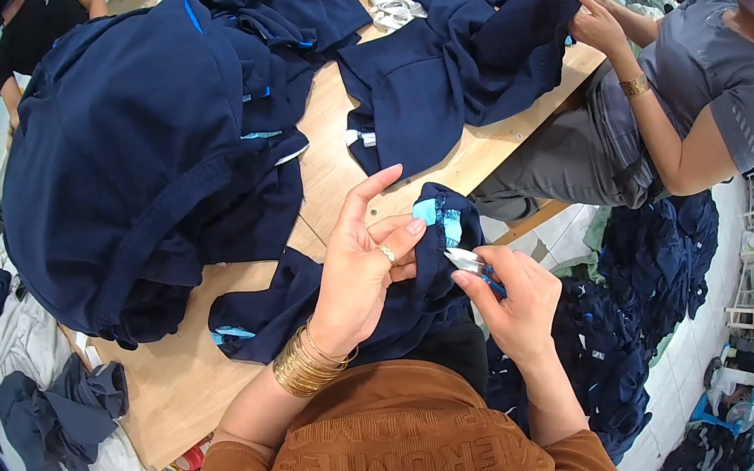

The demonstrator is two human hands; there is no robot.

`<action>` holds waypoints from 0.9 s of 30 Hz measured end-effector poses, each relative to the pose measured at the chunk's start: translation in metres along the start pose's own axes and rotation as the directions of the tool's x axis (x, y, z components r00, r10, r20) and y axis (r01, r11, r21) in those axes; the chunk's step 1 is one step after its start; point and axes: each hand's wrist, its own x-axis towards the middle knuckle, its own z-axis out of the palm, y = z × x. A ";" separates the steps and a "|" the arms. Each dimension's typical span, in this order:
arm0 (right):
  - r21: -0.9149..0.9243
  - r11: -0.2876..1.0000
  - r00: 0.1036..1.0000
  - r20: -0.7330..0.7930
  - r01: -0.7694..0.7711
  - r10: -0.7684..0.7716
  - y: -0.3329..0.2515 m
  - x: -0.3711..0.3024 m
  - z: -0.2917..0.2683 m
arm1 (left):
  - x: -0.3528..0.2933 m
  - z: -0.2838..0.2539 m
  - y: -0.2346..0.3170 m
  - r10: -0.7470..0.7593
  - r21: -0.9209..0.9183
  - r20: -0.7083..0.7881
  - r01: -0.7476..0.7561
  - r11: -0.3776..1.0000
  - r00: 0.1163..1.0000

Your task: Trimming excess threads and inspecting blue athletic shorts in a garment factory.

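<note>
My left hand [370, 255] grips a navy garment [442, 298] near its edge, thumb pressed on the cloth and index finger raised. Two light blue patches [425, 212] show at that edge, with dark stitching between them. In my right hand [517, 298] is a pair of thread snips [464, 259], their silver blades pointing at the garment edge beside my left fingers. A bit of blue shows under the right fingers. The rest of the garment trails left across the table, ending in another light blue patch [234, 333].
A big navy garment heap [128, 154] covers the left of the wooden table [179, 395]. Across the table corner at right, a co-worker [663, 93] handles navy cloth [505, 47]. Another person [37, 37] stands far left. Piled navy garments [618, 328] lie on the floor at right.
</note>
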 end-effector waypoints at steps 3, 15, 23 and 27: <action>0.000 1.000 1.000 -0.003 -0.005 0.005 0.001 0.000 0.001 | 0.002 -0.004 -0.003 -0.032 -0.022 0.014 0.032 0.999 0.999; 0.022 0.999 1.000 -0.004 -0.029 0.029 0.001 0.001 -0.002 | 0.002 -0.006 -0.003 -0.055 -0.053 0.046 0.058 0.997 0.997; -0.083 0.996 0.999 0.015 0.035 -0.033 -0.002 0.003 -0.005 | -0.002 0.004 -0.001 0.048 0.029 -0.007 -0.047 0.998 0.999; -0.098 0.994 0.999 0.004 0.040 -0.040 -0.003 0.004 -0.003 | -0.003 0.004 -0.004 0.078 0.050 0.001 -0.078 0.996 0.997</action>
